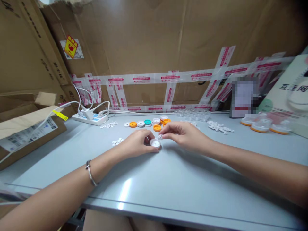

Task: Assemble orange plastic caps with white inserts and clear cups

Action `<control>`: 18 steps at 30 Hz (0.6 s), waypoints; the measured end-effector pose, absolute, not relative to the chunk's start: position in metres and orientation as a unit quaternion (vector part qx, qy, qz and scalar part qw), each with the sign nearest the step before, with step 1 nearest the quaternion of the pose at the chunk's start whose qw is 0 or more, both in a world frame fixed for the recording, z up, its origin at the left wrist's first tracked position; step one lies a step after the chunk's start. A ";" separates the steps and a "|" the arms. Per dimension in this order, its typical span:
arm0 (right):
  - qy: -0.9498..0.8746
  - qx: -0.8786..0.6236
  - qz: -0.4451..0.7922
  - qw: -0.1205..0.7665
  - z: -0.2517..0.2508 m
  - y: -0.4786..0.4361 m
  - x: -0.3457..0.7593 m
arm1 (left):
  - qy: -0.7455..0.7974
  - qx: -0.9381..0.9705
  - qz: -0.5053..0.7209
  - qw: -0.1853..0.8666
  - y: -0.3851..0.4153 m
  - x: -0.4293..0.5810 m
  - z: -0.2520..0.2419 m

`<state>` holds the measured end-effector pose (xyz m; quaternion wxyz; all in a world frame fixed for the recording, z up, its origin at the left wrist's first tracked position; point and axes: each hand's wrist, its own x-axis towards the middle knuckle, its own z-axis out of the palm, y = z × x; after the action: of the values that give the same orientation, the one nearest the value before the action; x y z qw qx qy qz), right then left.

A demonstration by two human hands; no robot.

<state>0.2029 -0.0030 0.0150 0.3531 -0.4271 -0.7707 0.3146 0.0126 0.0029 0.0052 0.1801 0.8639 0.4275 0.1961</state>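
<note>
My left hand [141, 141] is closed around a small white round cap [155, 143], its hollow side facing up, low over the table. Right beside it, my right hand [183, 134] pinches a small white plastic piece [160, 137] between thumb and fingertips, at the cap's far rim. The exact shape of that piece is too small to make out. Just beyond both hands lie several round caps: an orange cap [157, 128], a teal cap [147, 122] and a white cap [140, 123] among them. Small white discs [117, 141] lie to the left of my left hand.
A white power strip [90, 118] with cables and an open cardboard box [31, 134] are at left. White small parts [219, 127] and clear plastic pieces [194, 115] lie at back right, near a phone [243, 99] and orange-based clear domes [261, 125]. Taped cardboard [144, 48] walls the back.
</note>
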 end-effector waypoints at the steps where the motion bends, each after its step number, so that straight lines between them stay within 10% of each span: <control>1: -0.778 -0.419 0.314 0.348 0.015 -0.001 0.199 | 0.427 0.864 0.199 0.179 0.004 0.012 0.005; 18: -0.867 -0.385 0.207 0.241 0.018 0.007 0.190 | 0.402 0.881 0.192 0.162 0.006 0.013 0.002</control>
<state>0.1899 0.0066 0.0182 0.2407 -0.3847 -0.8667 0.2070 0.0127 0.0063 0.0016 0.1616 0.8806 0.4019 0.1923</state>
